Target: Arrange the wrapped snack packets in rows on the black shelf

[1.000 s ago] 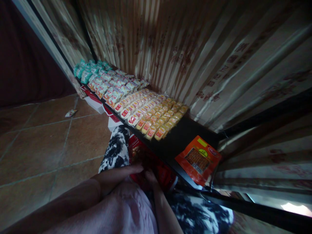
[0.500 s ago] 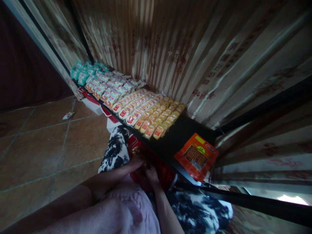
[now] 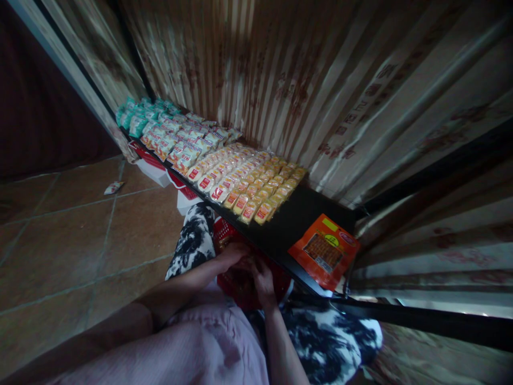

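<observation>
My left hand (image 3: pixel 235 254) and my right hand (image 3: pixel 263 279) meet above a red perforated basket (image 3: pixel 222 230) between my knees. The fingers of both are curled and pressed together; whatever they hold is lost in shadow. Inside the basket the contents are too dark to name. Just beyond it, a black shelf (image 3: pixel 315 206) carries rows of small wrapped snacks: yellow packs (image 3: pixel 262 212) nearest, then clear packs with red labels (image 3: pixel 218 192), white packets (image 3: pixel 186 155) and green packets (image 3: pixel 138 126). An orange pouch (image 3: pixel 326 250) with a window lies flat at the right end.
Pleated printed curtains (image 3: pixel 280 80) hang behind the shelf. A black bar (image 3: pixel 420 316) runs along the right. White boxes (image 3: pixel 154 172) and another red basket (image 3: pixel 184 187) sit under the shelf. A small packet (image 3: pixel 114 187) lies on the tiled floor (image 3: pixel 60 230).
Both hands have moved slightly up and to the right over the basket, staying close together. The view has shifted a little; the snacks and orange pouch lie as before.
</observation>
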A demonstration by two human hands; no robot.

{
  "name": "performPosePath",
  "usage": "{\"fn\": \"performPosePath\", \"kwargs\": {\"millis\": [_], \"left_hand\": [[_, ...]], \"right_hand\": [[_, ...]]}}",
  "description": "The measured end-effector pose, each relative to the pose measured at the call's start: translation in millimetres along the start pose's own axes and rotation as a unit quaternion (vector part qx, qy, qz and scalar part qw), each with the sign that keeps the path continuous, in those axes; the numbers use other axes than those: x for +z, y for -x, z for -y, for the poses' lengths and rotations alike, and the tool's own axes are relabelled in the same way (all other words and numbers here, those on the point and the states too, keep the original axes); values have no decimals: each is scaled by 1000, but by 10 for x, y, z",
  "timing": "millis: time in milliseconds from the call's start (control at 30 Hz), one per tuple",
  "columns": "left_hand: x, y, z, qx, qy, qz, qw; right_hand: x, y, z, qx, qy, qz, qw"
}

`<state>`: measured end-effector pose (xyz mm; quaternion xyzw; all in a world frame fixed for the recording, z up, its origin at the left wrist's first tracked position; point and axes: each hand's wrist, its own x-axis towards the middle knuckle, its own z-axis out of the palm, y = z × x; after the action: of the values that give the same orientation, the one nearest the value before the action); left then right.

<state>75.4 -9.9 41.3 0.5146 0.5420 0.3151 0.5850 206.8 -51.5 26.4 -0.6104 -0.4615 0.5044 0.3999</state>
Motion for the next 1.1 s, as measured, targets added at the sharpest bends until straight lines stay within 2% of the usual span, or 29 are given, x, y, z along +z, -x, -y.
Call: {"fn": "performPosePath", "kwargs": {"millis": [100,233,333,400,533,667,767,933,1100], "left_hand": [[-21,46,-107,-30,22,5,999],[-34,113,-233,-53,30,18,998],[-36,155,-308,-62,20,41,997],[-44,181,-357,-55,-1,75,996],[-75,228,-474,31,-74,142,987],[-93,260,-579,98,-134,148,975],[-88,268,-614,133,-163,146,967],[-60,279,-620,114,-139,100,979],[-61,256,-616,98,-75,81,989]], "right_hand": [[-23,11,27,-15,1,-6,1000],[-87,12,88,-46,79,-18,996],[-143,13,152,-33,147,-32,988],[-178,16,205,-13,148,-39,988],[-230,41,355,16,75,-39,996],[-265,89,537,73,-23,-18,997],[-280,121,638,90,-90,-3,992],[-270,160,733,144,-199,-6,969],[-266,177,844,132,-325,-19,936]]}}
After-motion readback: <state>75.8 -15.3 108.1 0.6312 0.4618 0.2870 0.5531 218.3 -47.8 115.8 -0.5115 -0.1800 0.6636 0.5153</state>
